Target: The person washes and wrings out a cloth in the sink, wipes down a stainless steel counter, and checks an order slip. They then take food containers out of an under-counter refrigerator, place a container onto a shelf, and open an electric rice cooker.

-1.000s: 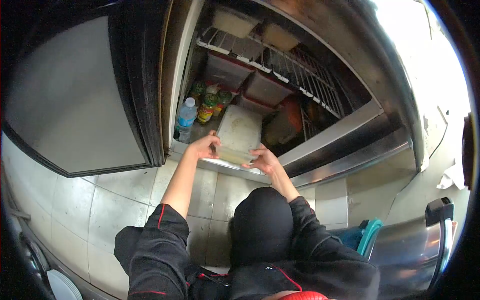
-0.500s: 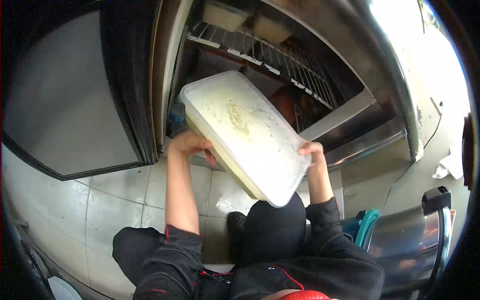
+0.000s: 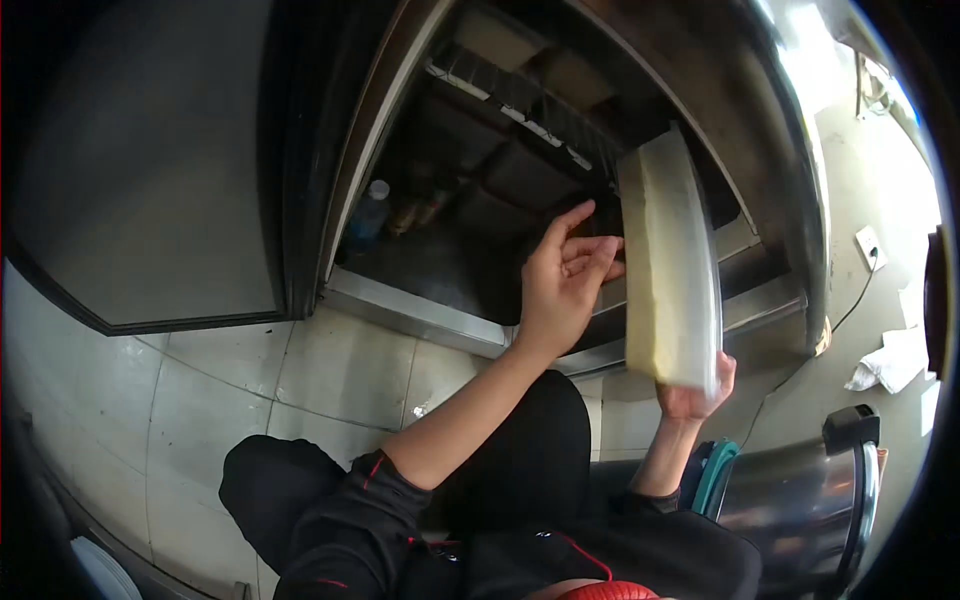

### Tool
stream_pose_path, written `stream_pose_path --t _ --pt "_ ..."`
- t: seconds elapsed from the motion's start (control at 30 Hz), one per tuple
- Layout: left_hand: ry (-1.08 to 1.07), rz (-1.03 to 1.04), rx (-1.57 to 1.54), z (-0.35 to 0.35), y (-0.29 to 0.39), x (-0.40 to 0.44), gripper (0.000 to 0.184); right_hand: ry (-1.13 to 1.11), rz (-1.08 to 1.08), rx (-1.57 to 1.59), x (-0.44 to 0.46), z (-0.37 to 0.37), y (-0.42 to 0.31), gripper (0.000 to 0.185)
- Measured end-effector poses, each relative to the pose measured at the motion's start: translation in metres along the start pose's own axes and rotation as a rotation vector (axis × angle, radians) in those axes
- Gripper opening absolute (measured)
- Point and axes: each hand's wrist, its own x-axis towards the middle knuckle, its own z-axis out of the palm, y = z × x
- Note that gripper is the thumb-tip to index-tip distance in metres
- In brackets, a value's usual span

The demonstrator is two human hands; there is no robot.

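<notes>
A plastic food container (image 3: 660, 270) with a whitish translucent lid and pale yellow contents is turned on its side at the fridge opening. My right hand (image 3: 698, 388) grips its lower end from beneath. To its left is my left hand (image 3: 565, 285), with bent fingers spread apart and nothing in them. Its fingertips come close to the container's side; whether they touch I cannot tell. Behind them lies the dark inside of the fridge (image 3: 420, 315), where a bottle with a white cap (image 3: 370, 212) stands at the left.
A white wire shelf (image 3: 510, 115) with blurred containers crosses the fridge above. The fridge door (image 3: 150, 190) stands open at left. Lower right are a shiny metal bin (image 3: 785, 500) and a teal-rimmed item (image 3: 715, 475). A cord runs from the wall socket (image 3: 870, 248).
The container has swung from lid-up to on edge and moved right, toward the fridge's right side. My left hand has come off its edge; my right hand has kept its hold.
</notes>
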Motion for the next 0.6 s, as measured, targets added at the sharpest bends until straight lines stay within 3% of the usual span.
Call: stream_pose_path --t 0.07,0.1,0.13,0.2,0.23,0.33,0.4,0.47,0.53,0.6 --pt "0.022 0.153 -0.183 0.011 -0.002 -0.004 0.051 0.004 -0.046 0.025 0.015 0.021 0.013 0.048" --pt "-0.125 0.171 -0.081 0.009 -0.009 -0.008 0.046 0.027 -0.064 -0.036 0.027 0.025 0.014 0.050" --pt "-0.212 0.444 0.530 0.003 0.006 -0.007 0.048 0.053 -0.080 -0.094 0.039 0.031 0.015 0.053" --pt "-0.210 0.617 0.608 0.019 0.007 -0.012 0.052 0.163 -0.106 -0.176 0.054 0.044 0.016 0.063" --pt "-0.225 0.597 0.565 0.023 0.002 -0.013 0.051 0.096 -0.134 -0.087 0.060 0.056 0.022 0.059" --pt "-0.346 0.526 0.531 0.023 -0.016 -0.017 0.046 0.328 -0.410 -0.652 0.075 0.034 0.043 0.053" --pt "-0.427 0.497 0.533 0.018 -0.023 -0.017 0.044 0.321 -1.021 -1.272 0.076 0.041 0.076 0.050" --pt "-0.241 0.525 0.509 0.016 -0.025 -0.017 0.036 0.334 -1.547 -1.936 0.088 0.037 0.083 0.053" --pt "-0.106 0.539 0.486 0.011 -0.029 -0.012 0.033 0.306 -1.219 -2.210 0.118 0.009 0.084 0.064" --pt "-0.009 0.604 0.544 0.005 -0.033 -0.007 0.027 0.422 -1.227 -2.315 0.141 -0.001 0.093 0.064"
